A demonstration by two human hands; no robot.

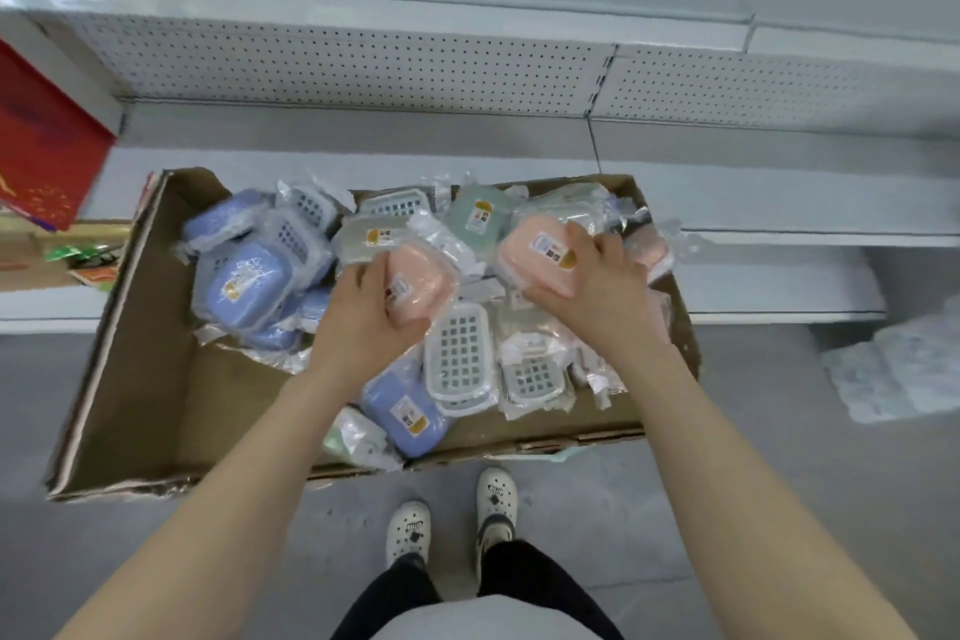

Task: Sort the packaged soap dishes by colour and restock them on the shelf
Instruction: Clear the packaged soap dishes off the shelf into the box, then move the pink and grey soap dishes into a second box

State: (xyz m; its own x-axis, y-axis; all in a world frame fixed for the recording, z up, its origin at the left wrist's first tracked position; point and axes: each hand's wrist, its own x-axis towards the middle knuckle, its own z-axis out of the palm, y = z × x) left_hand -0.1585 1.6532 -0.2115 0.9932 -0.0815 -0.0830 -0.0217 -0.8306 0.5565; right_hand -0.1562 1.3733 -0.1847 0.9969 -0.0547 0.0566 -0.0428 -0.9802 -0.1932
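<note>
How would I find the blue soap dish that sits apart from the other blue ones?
Find the cardboard box in front of the shelves. Near its front edge, just below the left hand, lies the blue soap dish, label up. Unlike the blue pile at the box's left, it sits alone beside a white grid tray.

Far left on my feed: a glossy red cardboard box [49,135] with gold print, tilted, above a low brown carton [26,257] holding green and orange packets [83,260]. On the grey floor [779,494], far right, I see a crumpled heap of pale plastic wrap [898,369].
</note>
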